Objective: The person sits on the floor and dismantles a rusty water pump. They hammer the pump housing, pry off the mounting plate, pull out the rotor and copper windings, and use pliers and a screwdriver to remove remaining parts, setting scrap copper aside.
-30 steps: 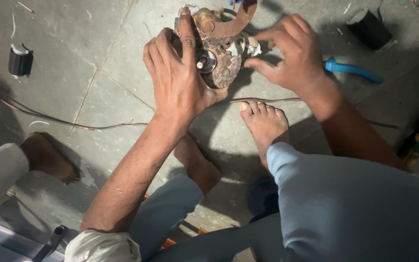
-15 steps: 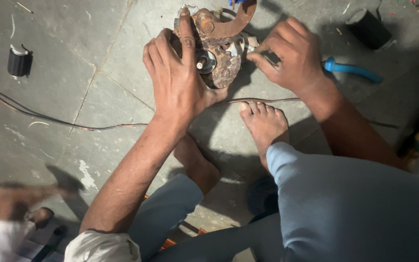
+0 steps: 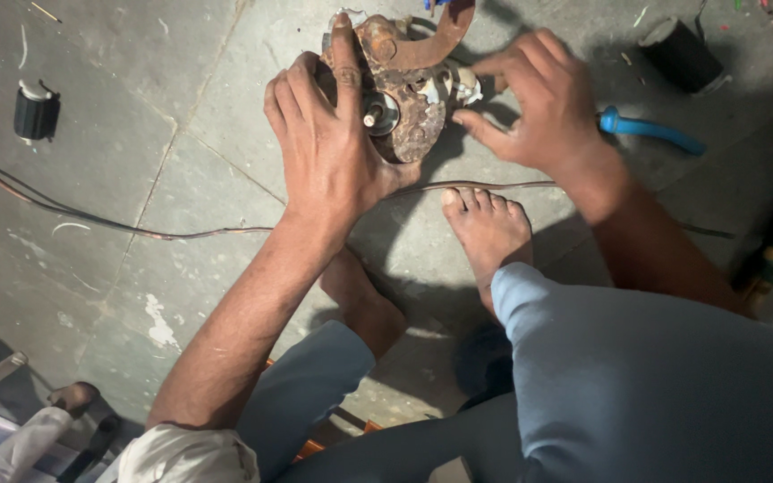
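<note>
As seen L to R, on the stone floor (image 3: 181, 107):
Far L: black plug (image 3: 36, 111), thin wire (image 3: 118, 224) running across.
L hand (image 3: 333, 143): clamped over rusty motor (image 3: 404, 98), fingers spread, steadying it.
Motor: on floor, top centre, by bare foot (image 3: 489, 228); rusted casing, short shaft showing, curved bracket on top.
R hand (image 3: 543, 107): fingertips pinching at motor's R edge; what they grip, can't tell.
Progress: looks mid-way, casing still together.
Far R: blue-handled tool (image 3: 650, 132), unused.
</note>
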